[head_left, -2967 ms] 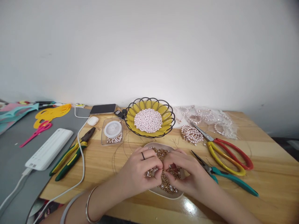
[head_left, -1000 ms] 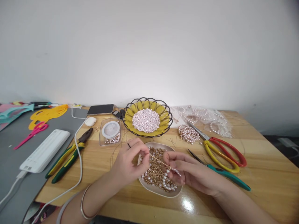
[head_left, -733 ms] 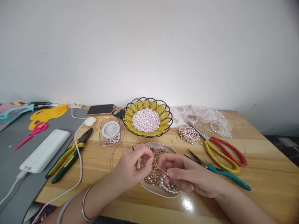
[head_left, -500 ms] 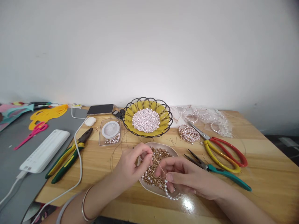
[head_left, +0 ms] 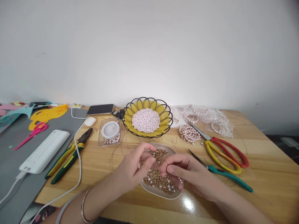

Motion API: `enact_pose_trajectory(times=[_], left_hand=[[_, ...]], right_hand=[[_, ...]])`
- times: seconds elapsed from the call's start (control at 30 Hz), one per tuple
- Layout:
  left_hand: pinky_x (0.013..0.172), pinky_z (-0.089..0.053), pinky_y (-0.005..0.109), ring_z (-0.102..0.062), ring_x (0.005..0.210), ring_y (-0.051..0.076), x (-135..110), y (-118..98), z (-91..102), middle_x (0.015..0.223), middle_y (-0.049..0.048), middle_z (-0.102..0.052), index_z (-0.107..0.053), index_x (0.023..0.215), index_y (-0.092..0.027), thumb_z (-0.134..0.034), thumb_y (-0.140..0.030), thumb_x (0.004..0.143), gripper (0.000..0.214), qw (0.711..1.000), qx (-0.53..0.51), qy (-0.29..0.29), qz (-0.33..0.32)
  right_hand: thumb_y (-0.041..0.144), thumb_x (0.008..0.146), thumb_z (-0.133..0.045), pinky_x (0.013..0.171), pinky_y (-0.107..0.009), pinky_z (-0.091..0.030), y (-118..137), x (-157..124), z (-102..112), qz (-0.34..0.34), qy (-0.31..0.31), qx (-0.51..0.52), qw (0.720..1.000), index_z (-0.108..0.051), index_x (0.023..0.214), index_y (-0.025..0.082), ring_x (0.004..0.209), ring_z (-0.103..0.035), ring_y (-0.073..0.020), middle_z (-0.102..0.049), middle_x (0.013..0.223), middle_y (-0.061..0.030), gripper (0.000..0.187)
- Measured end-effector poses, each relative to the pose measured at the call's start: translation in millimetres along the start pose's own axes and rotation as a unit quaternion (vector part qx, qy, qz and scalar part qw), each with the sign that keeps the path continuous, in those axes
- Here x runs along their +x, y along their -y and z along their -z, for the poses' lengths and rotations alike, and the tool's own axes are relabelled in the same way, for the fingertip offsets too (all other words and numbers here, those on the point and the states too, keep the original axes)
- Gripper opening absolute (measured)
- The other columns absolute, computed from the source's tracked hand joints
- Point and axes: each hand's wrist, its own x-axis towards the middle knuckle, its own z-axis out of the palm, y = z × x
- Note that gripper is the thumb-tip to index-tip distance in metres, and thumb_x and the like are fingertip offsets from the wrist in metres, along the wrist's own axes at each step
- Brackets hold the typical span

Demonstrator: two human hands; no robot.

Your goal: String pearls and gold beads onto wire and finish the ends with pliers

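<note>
Over a shallow plate point(head_left: 149, 189) of gold beads point(head_left: 158, 179) mixed with white pearl beads, both my hands are at work. My left hand point(head_left: 137, 165) hovers at the plate's left side, thumb and index finger apart, with nothing visible between them. On the right, my right hand point(head_left: 187, 172) pinches a thin beading thread point(head_left: 166, 161) between thumb and index finger; a short curl of it sticks up. Most of the pearl strand on that thread is hidden behind the right fingers.
Behind the plate stands a yellow basket point(head_left: 128, 119) of pale pink beads. Pliers point(head_left: 67, 157) and a power bank point(head_left: 44, 151) lie left, beside a clear box point(head_left: 100, 138) with a spool. To the right are red-yellow scissors point(head_left: 221, 152), green-handled pliers point(head_left: 230, 177) and bagged bead strands point(head_left: 219, 123).
My left hand has let go of the thread, its thumb and index finger parting. The right hand has turned slightly, and the pearl strand that hung below it is now mostly hidden.
</note>
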Motion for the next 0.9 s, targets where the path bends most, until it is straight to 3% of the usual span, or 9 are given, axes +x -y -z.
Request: enact_pose_trajectory(times=[0.13, 0.27, 0.33, 0.43, 0.53, 0.63, 0.73, 0.83, 0.9], left_hand=[[0.082, -0.062, 0.036, -0.078, 0.094, 0.024, -1.8, -3.7, -3.7, 0.1, 0.0085, -0.079, -0.038, 0.142, -0.024, -0.063, -0.033, 0.102, 0.048, 0.991, -0.1, 0.088, 0.011], [0.098, -0.057, 0.044, -0.071, 0.118, 0.032, -3.4, -1.8, -9.9, 0.129, 0.0146, -0.07, -0.037, 0.15, -0.027, -0.083, -0.037, 0.088, 0.078, 0.987, -0.13, 0.076, 0.057], [0.096, -0.056, 0.042, -0.073, 0.111, 0.029, -3.7, -0.2, -12.0, 0.117, 0.0103, -0.074, -0.037, 0.149, -0.028, -0.079, -0.037, 0.091, 0.072, 0.977, -0.176, 0.089, 0.077], [0.077, -0.056, 0.033, -0.072, 0.08, 0.021, -1.7, 0.6, -12.0, 0.088, 0.0015, -0.072, -0.045, 0.137, -0.025, -0.067, -0.036, 0.1, 0.045, 0.975, -0.195, 0.081, 0.072], [0.073, -0.048, 0.031, -0.063, 0.078, 0.02, 2.9, -0.7, -10.0, 0.085, 0.0019, -0.064, -0.063, 0.1, -0.019, -0.076, -0.032, 0.092, 0.019, 0.992, -0.106, 0.035, 0.056], [0.078, -0.044, 0.033, -0.059, 0.083, 0.022, 5.4, -2.9, -9.9, 0.084, 0.0022, -0.057, -0.063, 0.075, -0.017, -0.08, -0.03, 0.087, 0.024, 0.996, -0.068, 0.05, 0.04], [0.077, -0.043, 0.034, -0.058, 0.086, 0.024, 3.7, -5.3, -11.5, 0.089, 0.0032, -0.058, -0.061, 0.084, -0.018, -0.078, -0.032, 0.087, 0.022, 0.997, -0.022, 0.058, 0.043], [0.078, -0.045, 0.034, -0.061, 0.09, 0.025, 1.7, -8.4, -10.9, 0.099, 0.006, -0.064, -0.057, 0.098, -0.02, -0.08, -0.033, 0.084, 0.03, 0.996, -0.024, 0.041, 0.072], [0.079, -0.047, 0.034, -0.066, 0.091, 0.026, 2.1, -11.0, -8.9, 0.1, 0.0074, -0.07, -0.061, 0.102, -0.019, -0.079, -0.033, 0.085, 0.029, 0.992, -0.048, 0.075, 0.094]], right_hand=[[0.05, 0.095, -0.072, 0.052, -0.02, -0.046, -4.6, -0.3, -3.2, 0.029, 0.017, 0.008, 0.999, -0.083, 0.097, 0.026, 0.051, -0.059, -0.0072, -0.068, 0.066, 0.0027, 0.027], [0.051, 0.1, -0.064, 0.061, -0.022, -0.054, -1.9, -2.3, -6.8, 0.061, 0.013, -0.008, 0.998, -0.081, 0.115, 0.031, 0.058, -0.066, -0.0098, -0.069, 0.065, 0.0032, 0.03], [0.047, 0.104, -0.059, 0.068, -0.024, -0.058, 1.3, -4.2, -8.7, 0.079, 0.006, -0.028, 0.996, -0.076, 0.126, 0.035, 0.064, -0.07, -0.0116, -0.072, 0.069, 0.0024, 0.03], [0.038, 0.107, -0.055, 0.073, -0.028, -0.062, 3.9, -6.7, -11.5, 0.114, -0.006, -0.077, 0.991, -0.07, 0.134, 0.039, 0.075, -0.075, -0.0149, -0.081, 0.087, -0.0013, 0.031], [0.029, 0.103, -0.063, 0.073, -0.029, -0.064, 2.2, -5.9, -13.0, 0.173, -0.023, -0.136, 0.975, -0.075, 0.128, 0.041, 0.08, -0.077, -0.0164, -0.083, 0.11, -0.0038, 0.03], [0.018, 0.096, -0.07, 0.076, -0.029, -0.065, -1.2, -2.6, -12.7, 0.223, -0.034, -0.172, 0.959, -0.08, 0.116, 0.043, 0.086, -0.08, -0.0178, -0.086, 0.106, -0.0008, 0.033], [0.012, 0.092, -0.073, 0.081, -0.029, -0.065, -3.4, -0.2, -12.7, 0.242, -0.047, -0.184, 0.952, -0.081, 0.111, 0.043, 0.088, -0.081, -0.0176, -0.087, 0.097, 0.0022, 0.038], [0.012, 0.094, -0.069, 0.063, -0.025, -0.065, -5.0, -0.7, -14.5, 0.238, -0.043, -0.186, 0.952, -0.082, 0.111, 0.04, 0.069, -0.08, -0.0152, -0.087, 0.093, 0.0008, 0.034], [0.014, 0.096, -0.068, 0.053, -0.023, -0.062, -6.1, -2.1, -16.2, 0.235, -0.035, -0.187, 0.953, -0.083, 0.11, 0.037, 0.059, -0.077, -0.0144, -0.087, 0.09, -0.0009, 0.03]])
